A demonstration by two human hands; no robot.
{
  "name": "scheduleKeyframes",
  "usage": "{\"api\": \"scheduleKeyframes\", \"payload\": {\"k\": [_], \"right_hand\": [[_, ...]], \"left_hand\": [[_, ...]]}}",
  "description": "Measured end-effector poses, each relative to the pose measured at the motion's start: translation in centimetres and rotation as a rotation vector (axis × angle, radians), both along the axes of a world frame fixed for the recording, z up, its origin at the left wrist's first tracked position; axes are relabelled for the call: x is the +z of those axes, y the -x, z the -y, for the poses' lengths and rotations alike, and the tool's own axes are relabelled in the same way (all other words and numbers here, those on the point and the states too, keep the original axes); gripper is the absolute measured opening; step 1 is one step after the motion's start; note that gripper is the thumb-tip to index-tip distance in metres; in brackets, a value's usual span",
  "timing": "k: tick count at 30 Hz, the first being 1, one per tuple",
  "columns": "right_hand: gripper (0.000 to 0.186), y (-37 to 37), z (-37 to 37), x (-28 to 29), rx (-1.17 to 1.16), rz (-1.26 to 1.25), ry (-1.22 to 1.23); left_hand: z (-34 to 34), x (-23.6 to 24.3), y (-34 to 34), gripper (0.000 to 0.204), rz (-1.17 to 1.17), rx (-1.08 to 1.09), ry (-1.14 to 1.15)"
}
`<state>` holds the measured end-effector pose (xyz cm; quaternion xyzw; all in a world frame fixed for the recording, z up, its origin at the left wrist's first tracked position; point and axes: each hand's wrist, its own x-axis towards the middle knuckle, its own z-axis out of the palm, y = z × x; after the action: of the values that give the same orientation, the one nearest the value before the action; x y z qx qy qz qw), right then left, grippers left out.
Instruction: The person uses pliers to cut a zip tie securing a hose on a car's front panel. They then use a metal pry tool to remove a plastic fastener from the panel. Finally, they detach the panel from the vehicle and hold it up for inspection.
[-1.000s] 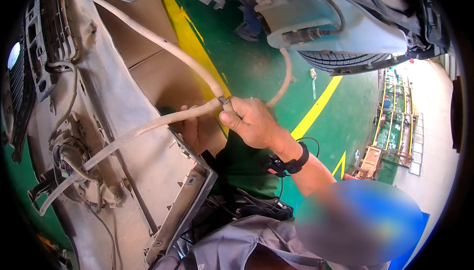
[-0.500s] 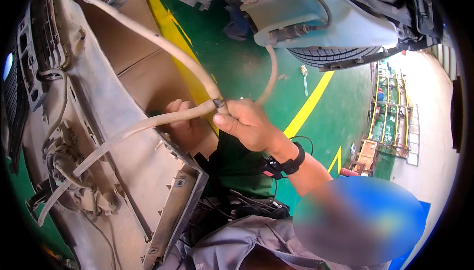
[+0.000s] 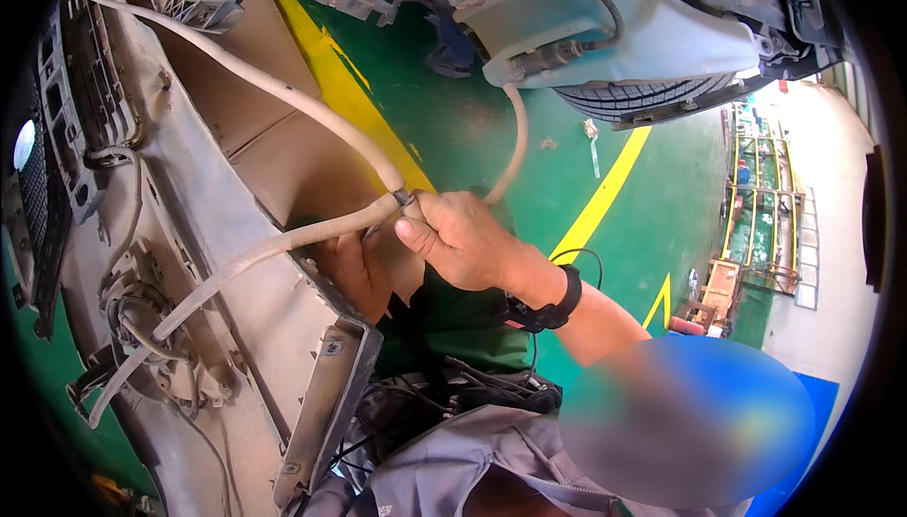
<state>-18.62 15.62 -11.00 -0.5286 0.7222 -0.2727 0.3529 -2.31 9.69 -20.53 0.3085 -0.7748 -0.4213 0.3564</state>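
A beige hose [image 3: 312, 101] branches at a dark tee fitting [image 3: 401, 197], with one length [image 3: 250, 260] lying over a detached bumper [image 3: 246, 318]. My right hand [image 3: 453, 238] grips the hose at the fitting, thumb on top. My left hand [image 3: 354, 271] is lower, beside the bumper's inner edge behind the hose, with curled fingers partly hidden; I cannot make out what they hold. A further hose length [image 3: 520, 139] runs from behind my right hand up to a translucent blue reservoir [image 3: 605, 25] under the car body.
Cardboard [image 3: 250, 101] lies on the green floor [image 3: 605, 233] beside yellow painted lines. A tyre [image 3: 642, 101] shows below the reservoir. A wired lamp fitting [image 3: 151, 328] is on the bumper. A yellow rack [image 3: 756, 196] and wooden box [image 3: 720, 290] stand at the right.
The fitting and my right hand have shifted left and slightly down in view. My left hand's fingers, raised earlier, now sit lower, more hidden behind the hose.
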Motion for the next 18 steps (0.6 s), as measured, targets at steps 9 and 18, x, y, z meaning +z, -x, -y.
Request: {"api": "scheduleKeyframes", "payload": {"k": [9, 18], "right_hand": [[0.035, -0.8, -0.1, -1.0, 0.032, -0.219, 0.075], [0.036, -0.7, -0.5, -1.2, -0.013, -0.21, 0.104]], "left_hand": [[-2.8, 1.1, -1.0, 0.018, 0.249, 0.122, -0.08], [-4.7, 1.8, -2.0, 0.025, 0.153, 0.091, -0.167]]}}
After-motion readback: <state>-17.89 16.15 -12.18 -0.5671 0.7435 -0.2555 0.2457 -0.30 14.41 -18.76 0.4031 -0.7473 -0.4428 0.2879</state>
